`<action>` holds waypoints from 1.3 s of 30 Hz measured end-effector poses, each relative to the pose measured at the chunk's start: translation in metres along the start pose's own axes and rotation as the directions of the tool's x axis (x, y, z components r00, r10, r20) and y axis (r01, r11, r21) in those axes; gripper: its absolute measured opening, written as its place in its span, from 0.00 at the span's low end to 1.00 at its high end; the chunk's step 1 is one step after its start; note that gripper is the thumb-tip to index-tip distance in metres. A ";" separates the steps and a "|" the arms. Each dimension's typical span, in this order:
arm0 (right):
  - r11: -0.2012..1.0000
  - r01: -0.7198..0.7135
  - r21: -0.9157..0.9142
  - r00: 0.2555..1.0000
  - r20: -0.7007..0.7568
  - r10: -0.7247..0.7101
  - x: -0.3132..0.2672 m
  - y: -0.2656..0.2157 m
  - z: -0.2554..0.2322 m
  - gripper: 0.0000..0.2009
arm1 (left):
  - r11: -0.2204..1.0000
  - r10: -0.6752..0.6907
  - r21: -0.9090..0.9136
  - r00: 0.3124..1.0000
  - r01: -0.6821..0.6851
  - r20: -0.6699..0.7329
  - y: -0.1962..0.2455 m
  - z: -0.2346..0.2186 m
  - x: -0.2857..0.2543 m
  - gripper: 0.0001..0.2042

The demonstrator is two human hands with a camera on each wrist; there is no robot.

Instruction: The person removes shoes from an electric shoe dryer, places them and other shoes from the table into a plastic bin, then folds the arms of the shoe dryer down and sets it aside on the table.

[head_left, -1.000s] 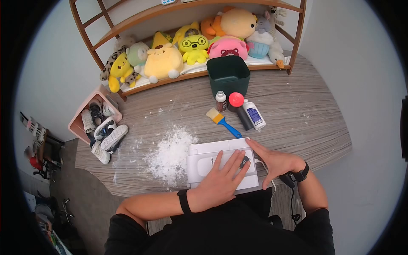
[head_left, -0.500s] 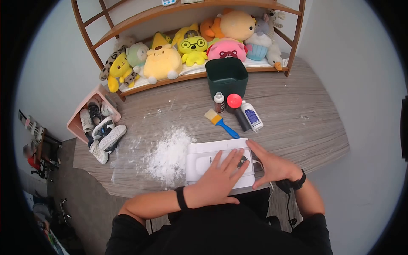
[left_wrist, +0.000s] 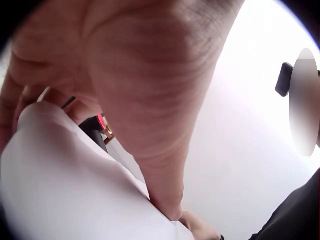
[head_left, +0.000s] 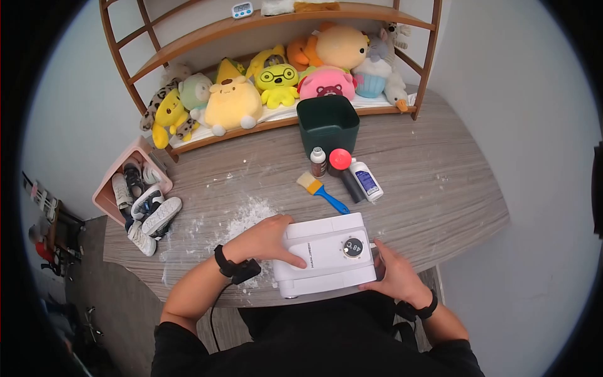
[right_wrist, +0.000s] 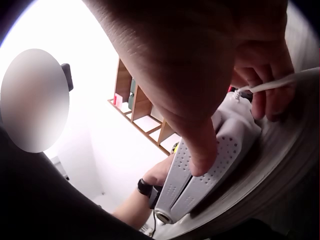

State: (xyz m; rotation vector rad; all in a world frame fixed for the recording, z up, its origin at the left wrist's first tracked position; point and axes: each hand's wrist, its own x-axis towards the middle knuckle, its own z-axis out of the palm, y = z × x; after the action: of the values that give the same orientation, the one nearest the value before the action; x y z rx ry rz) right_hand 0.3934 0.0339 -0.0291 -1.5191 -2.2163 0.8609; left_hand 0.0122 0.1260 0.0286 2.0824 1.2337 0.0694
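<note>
White appliance between gripping left hand, right hand.

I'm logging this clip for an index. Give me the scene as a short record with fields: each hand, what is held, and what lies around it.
left hand: grips the left end of the white device
right hand: grips the device's right end
device: on the table near its front edge, round dial on top
powder: white pile left of the device
behind device: brush, bottles, green bin
shelf: plush toys
</note>
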 end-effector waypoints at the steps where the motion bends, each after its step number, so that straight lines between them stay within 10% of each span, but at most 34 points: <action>1: 0.994 -0.032 0.105 0.999 -0.013 0.034 0.000 -0.004 0.003 0.63 | 0.998 -0.041 -0.041 0.999 0.040 -0.018 0.001 0.001 -0.002 0.52; 8: 0.622 0.053 0.781 0.997 -0.072 0.005 -0.007 0.003 0.029 0.59 | 0.987 -0.021 -0.158 1.000 0.020 -0.003 -0.005 0.001 -0.011 0.49; 13: 0.653 0.126 0.747 0.992 -0.073 -0.108 0.000 -0.004 0.016 0.60 | 0.929 -0.022 -0.351 0.965 0.115 0.260 -0.023 0.002 -0.015 0.44; 22: 0.656 0.222 0.722 0.974 -0.134 -0.182 0.010 -0.042 -0.008 0.50 | 0.778 0.132 -0.621 0.991 -0.099 0.009 -0.039 0.026 -0.058 0.50; 27: 0.405 0.356 0.842 0.917 -0.229 -0.328 0.046 -0.068 -0.014 0.36 | 0.270 0.183 -0.946 0.974 -0.178 -0.131 -0.045 0.042 -0.069 0.54; 31: 0.776 0.174 0.607 0.985 -0.107 -0.137 0.062 -0.095 -0.005 0.15 | -0.074 0.143 -0.956 0.946 -0.282 -0.290 -0.025 0.057 -0.073 0.62; 34: 0.860 0.397 0.319 0.914 -0.051 -0.403 0.074 -0.093 0.045 0.15 | -0.230 0.046 -0.917 0.938 -0.325 -0.344 -0.008 0.074 -0.067 0.63; 36: 0.632 0.274 0.725 0.921 -0.009 -0.388 0.062 -0.093 0.067 0.17 | -0.239 0.011 -0.898 0.924 -0.369 -0.382 0.003 0.082 -0.060 0.61; 37: 0.254 -0.038 0.966 0.971 0.096 -0.221 0.063 -0.098 0.084 0.21 | -0.203 -0.038 -0.892 0.913 -0.405 -0.406 0.008 0.083 -0.057 0.59; 38: 0.257 -0.034 0.966 0.971 0.093 -0.220 0.066 -0.091 0.084 0.21 | -0.164 -0.084 -0.884 0.900 -0.437 -0.428 0.010 0.083 -0.056 0.58; 39: 0.523 0.136 0.842 0.944 0.050 -0.326 0.068 -0.082 0.080 0.21 | -0.149 -0.077 -0.885 0.898 -0.440 -0.434 0.011 0.081 -0.057 0.55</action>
State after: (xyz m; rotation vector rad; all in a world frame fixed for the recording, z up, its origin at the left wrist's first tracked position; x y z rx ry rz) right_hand 0.2622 0.0520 -0.0439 -0.6531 -1.5998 1.7048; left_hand 0.0199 0.0338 -0.0094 0.6775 0.4943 1.2369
